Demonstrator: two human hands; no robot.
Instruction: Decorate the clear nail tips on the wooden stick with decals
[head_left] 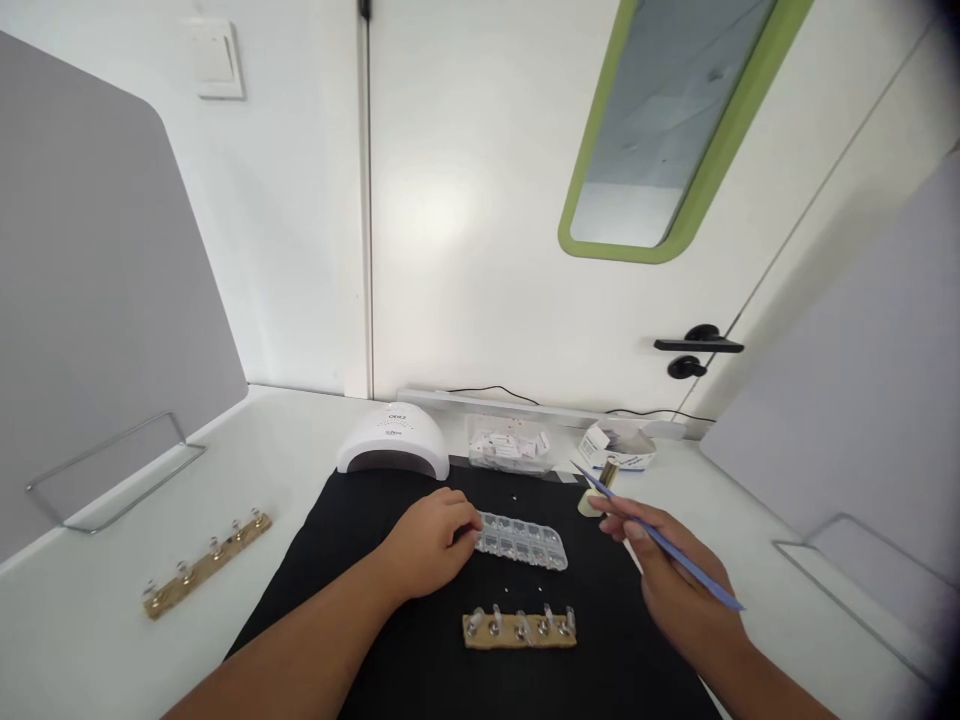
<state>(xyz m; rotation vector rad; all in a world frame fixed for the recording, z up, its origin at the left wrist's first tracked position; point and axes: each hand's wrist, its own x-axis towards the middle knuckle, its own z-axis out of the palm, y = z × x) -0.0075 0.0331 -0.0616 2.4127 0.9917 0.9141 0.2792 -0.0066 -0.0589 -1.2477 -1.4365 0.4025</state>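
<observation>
My right hand (pixel 667 560) holds blue tweezers (pixel 686 568) like a pen, the tip pointing up and left. Just behind the tweezers stands a pale nail polish bottle (pixel 589 503) with a gold cap, partly covered by them. Curled at the left end of a clear compartment box (pixel 525 540), my left hand (pixel 435 540) has its thumb and fingers closed on the box's edge; that end is hidden. Small pieces show in the compartments. Nearer to me lies a wooden strip (pixel 517 640) with several clear nail tips upright on metal stands. Tiny light bits sit between box and strip.
A black mat (pixel 405 660) covers the middle of the white table. At its back stand a white nail lamp (pixel 394 435), a clear tray of packets (pixel 510 445) and a small open white box (pixel 616 445). A second nail-tip strip (pixel 210 565) lies left. Grey partitions flank both sides.
</observation>
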